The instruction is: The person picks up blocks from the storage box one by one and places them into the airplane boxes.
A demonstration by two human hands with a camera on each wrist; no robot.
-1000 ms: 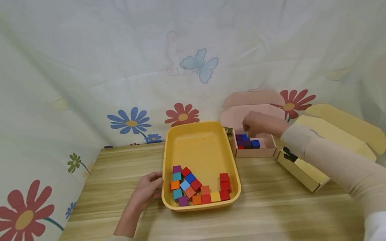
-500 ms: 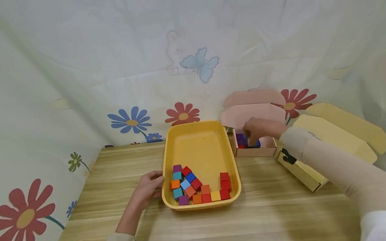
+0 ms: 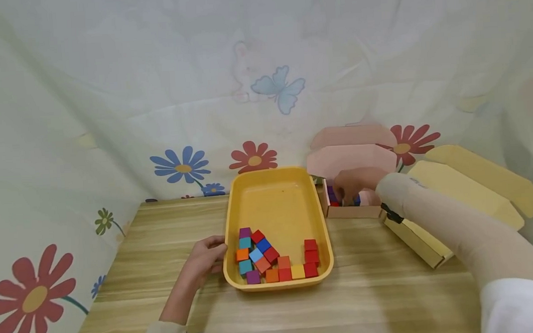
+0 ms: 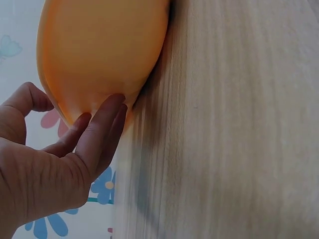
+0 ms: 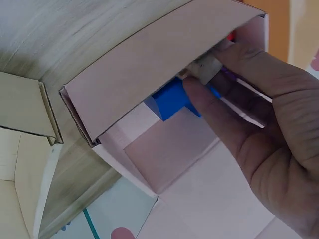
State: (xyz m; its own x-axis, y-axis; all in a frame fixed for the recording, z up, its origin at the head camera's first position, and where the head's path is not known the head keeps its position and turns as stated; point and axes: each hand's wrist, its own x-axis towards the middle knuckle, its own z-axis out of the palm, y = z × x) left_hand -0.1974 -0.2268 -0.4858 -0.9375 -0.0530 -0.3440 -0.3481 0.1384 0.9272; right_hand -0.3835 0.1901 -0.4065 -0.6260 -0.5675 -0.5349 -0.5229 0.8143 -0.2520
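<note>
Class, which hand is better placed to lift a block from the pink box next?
Probably the right hand: it is inside the pink cardboard box, apparently pinching a pale block. The left hand touches the yellow tray, which lies between it and that box.

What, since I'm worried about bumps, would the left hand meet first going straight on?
The yellow tray, at its outer side wall; the left hand seems to touch it, though depth is unclear.

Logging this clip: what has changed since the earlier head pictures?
The right hand has moved down into the pink box. It pinches a pale block; whether it already held that earlier is unclear. The left hand against the yellow tray and the blocks inside stayed put.
</note>
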